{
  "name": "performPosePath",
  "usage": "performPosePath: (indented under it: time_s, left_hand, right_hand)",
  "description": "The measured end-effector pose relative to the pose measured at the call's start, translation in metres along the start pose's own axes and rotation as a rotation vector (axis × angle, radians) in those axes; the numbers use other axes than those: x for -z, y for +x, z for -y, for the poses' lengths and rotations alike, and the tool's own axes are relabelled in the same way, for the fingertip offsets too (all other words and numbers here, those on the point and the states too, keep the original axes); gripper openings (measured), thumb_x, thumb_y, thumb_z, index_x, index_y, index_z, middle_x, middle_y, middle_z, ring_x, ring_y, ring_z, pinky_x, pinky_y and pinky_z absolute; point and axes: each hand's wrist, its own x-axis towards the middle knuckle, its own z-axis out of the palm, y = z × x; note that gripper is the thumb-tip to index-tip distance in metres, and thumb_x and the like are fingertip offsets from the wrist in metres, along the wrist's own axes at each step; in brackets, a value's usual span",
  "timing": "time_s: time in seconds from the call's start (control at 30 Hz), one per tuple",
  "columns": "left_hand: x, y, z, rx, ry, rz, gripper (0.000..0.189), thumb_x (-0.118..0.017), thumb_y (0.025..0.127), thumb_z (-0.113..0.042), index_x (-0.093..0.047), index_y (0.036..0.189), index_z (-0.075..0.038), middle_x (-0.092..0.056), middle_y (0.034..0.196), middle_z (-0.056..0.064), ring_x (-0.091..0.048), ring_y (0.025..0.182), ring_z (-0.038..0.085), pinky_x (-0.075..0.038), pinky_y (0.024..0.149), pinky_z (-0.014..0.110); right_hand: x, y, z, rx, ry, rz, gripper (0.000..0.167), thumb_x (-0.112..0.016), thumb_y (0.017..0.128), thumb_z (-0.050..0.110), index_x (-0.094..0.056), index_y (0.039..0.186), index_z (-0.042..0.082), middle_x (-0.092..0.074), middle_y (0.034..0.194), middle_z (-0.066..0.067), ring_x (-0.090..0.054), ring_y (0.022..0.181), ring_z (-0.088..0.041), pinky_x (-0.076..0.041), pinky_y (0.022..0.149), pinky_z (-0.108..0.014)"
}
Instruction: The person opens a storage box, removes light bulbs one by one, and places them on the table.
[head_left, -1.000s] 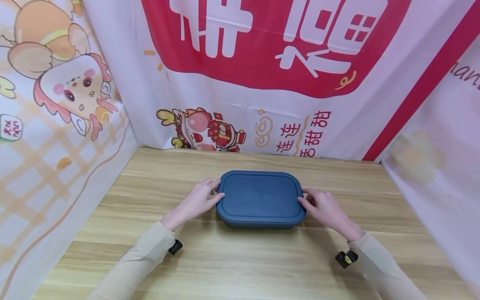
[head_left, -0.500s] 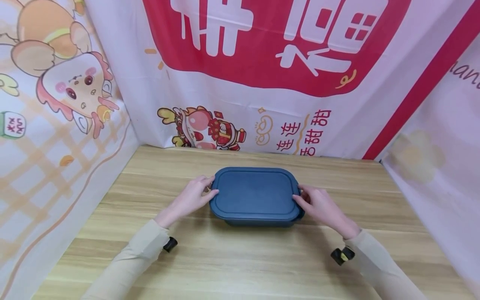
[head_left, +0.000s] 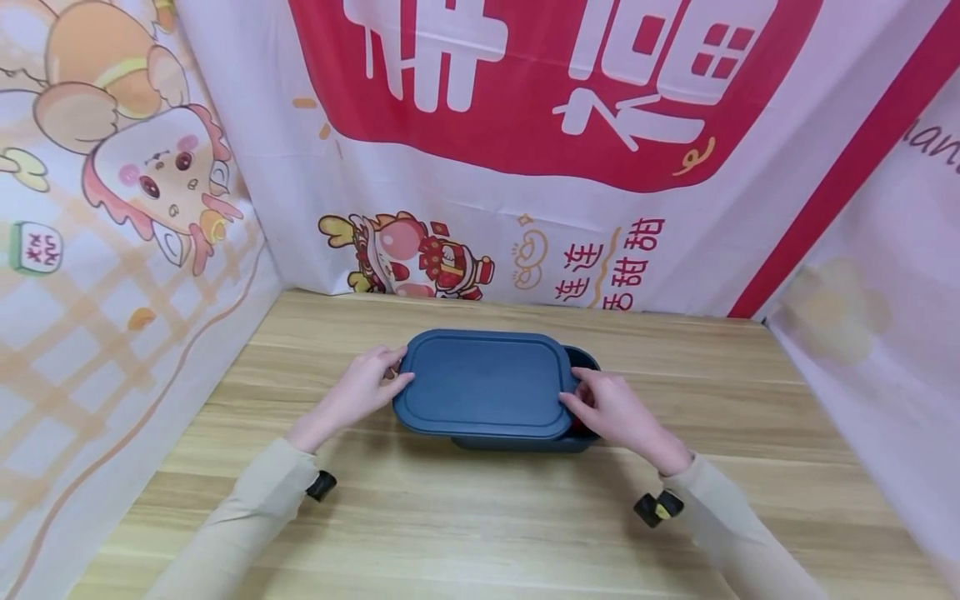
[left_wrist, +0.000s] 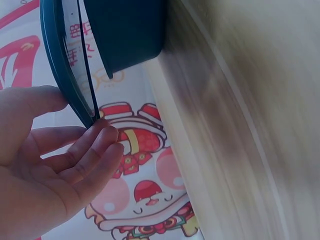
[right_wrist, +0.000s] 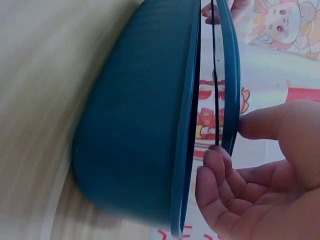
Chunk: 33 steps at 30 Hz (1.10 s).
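A dark blue rectangular lid (head_left: 483, 383) with rounded corners is held above a matching blue box (head_left: 525, 445), shifted to its left. My left hand (head_left: 356, 389) pinches the lid's left end between thumb and fingers. At the lid's right end my right hand (head_left: 618, 412) pinches the rim the same way. In the right wrist view a gap shows between the lid (right_wrist: 231, 75) and the box (right_wrist: 135, 120). Through the uncovered right end of the box, something red (head_left: 579, 425) shows, mostly hidden by the lid and my right hand.
The box stands on a light wood-grain table (head_left: 450, 517). A white printed cloth (head_left: 525, 192) with red lettering hangs behind it. Printed cloths also hang along the left and right sides.
Both hands have moved left with the lid, which has lifted off the box. The box's right end, covered before, is now exposed.
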Motion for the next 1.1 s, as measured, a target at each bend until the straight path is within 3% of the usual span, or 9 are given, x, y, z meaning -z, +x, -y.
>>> performPosePath:
  time_s: [0.37, 0.53, 0.8, 1.1]
  left_hand:
    - [0.014, -0.008, 0.014, 0.015, 0.042, -0.037, 0.045, -0.068, 0.092, -0.01, -0.058, 0.127, 0.016, -0.066, 0.089, 0.018, -0.062, 0.074, 0.019, -0.052, 0.062, 0.025]
    - [0.019, -0.012, 0.022, 0.038, 0.071, -0.044, 0.044, -0.068, 0.091, -0.008, -0.058, 0.125, 0.018, -0.067, 0.086, 0.02, -0.064, 0.071, 0.021, -0.054, 0.061, 0.03]
    - [0.03, -0.018, 0.028, 0.092, 0.073, -0.069, 0.042, -0.069, 0.089, -0.007, -0.061, 0.122, 0.016, -0.07, 0.084, 0.021, -0.065, 0.067, 0.02, -0.054, 0.057, 0.03]
    - [0.048, -0.023, 0.04, 0.162, 0.068, -0.058, 0.04, -0.068, 0.09, -0.007, -0.062, 0.122, 0.016, -0.074, 0.089, 0.025, -0.071, 0.072, 0.027, -0.059, 0.061, 0.035]
  right_hand:
    - [-0.008, 0.008, 0.021, 0.035, 0.036, 0.01, 0.041, -0.07, 0.093, 0.023, -0.061, 0.121, -0.006, -0.058, 0.069, 0.002, -0.048, 0.057, -0.005, -0.043, 0.053, -0.018]
    - [-0.013, 0.016, 0.034, 0.083, 0.051, -0.005, 0.032, -0.07, 0.093, 0.022, -0.063, 0.11, -0.004, -0.059, 0.068, 0.002, -0.048, 0.055, -0.003, -0.043, 0.053, -0.018]
    - [-0.024, 0.02, 0.047, 0.079, 0.089, 0.054, 0.019, -0.07, 0.093, 0.022, -0.058, 0.088, 0.007, -0.057, 0.066, 0.002, -0.049, 0.052, -0.004, -0.041, 0.047, -0.018]
    - [-0.037, 0.027, 0.063, 0.141, 0.12, 0.054, 0.02, -0.072, 0.091, 0.021, -0.061, 0.095, 0.004, -0.059, 0.07, 0.001, -0.049, 0.055, -0.003, -0.041, 0.05, -0.016]
